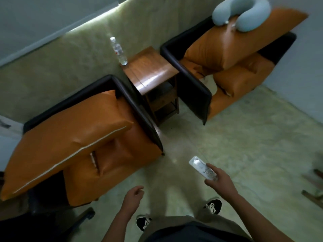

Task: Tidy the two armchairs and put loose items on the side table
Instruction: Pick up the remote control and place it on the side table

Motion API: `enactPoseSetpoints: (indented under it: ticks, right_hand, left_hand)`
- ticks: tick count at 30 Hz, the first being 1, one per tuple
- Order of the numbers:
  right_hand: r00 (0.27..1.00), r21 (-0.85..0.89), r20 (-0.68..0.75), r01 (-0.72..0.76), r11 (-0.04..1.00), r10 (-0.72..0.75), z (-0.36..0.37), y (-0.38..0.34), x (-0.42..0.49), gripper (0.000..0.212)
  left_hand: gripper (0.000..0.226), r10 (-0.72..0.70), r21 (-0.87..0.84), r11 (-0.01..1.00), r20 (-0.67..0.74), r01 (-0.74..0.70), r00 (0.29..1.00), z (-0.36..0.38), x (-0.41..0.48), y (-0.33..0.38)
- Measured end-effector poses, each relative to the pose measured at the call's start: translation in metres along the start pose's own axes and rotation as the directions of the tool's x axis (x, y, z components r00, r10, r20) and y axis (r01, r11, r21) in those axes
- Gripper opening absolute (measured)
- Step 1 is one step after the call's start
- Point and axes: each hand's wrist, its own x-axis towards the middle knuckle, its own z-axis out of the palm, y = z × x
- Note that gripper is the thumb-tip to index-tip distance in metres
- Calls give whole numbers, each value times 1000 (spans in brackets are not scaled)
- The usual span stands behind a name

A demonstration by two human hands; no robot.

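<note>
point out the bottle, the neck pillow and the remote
bottle [119, 50]: head view, on the middle of its clear body
neck pillow [248, 5]: head view, on the top of its curve
remote [200, 165]: head view, on its white face, ahead of the hand that holds it

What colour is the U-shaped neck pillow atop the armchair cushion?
Pale blue-grey; the U-shaped neck pillow shows best in the head view.

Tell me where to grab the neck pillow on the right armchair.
Take the neck pillow by one arm of its U, likely the end toward the side table. It lies atop the propped orange cushion with both ends pointing your way, so come from the front and wrap the soft tube. Use the free left hand; the right hand holds the remote.
</note>
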Motion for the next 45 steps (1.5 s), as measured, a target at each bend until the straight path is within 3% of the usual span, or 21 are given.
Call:
enactPoseSetpoints:
  ticks: [6, 12, 20, 26, 32, 39, 45]
  right_hand:
    - [993, 139, -64, -91, 986, 100, -69, 33, 16, 72]
    - [987, 151, -36, -150, 977, 157, -94, 48, 30, 70]
    - [972, 64, -31, -229, 971, 232, -130, 52, 89, 75]
    - [973, -27, -36, -230, 973, 229, -156, -2, 175, 75]
    - [994, -113, -13, -106, 988, 105, -161, -92, 283, 73]
    - [991, -182, 130, 44, 982, -20, -156, -192, 396, 72]
    - [941, -163, 317, 179, 970, -121, -156, -287, 518, 77]
  left_hand:
    - [23, 56, 160, 984, 99, -71, 994, 48, 0, 79]
    - [22, 60, 273, 956, 178, -108, 982, 67, 26, 126]
    - [19, 7, 316, 944, 259, -92, 966, 87, 105, 185]
    - [20, 42, 323, 936, 291, -140, 956, 51, 196, 262]
    - [27, 196, 168, 959, 199, -230, 960, -1, 273, 344]
    - [23, 194, -87, 979, 100, -185, 976, -31, 319, 387]
    - [24, 152, -269, 950, -53, -160, 987, -67, 381, 466]
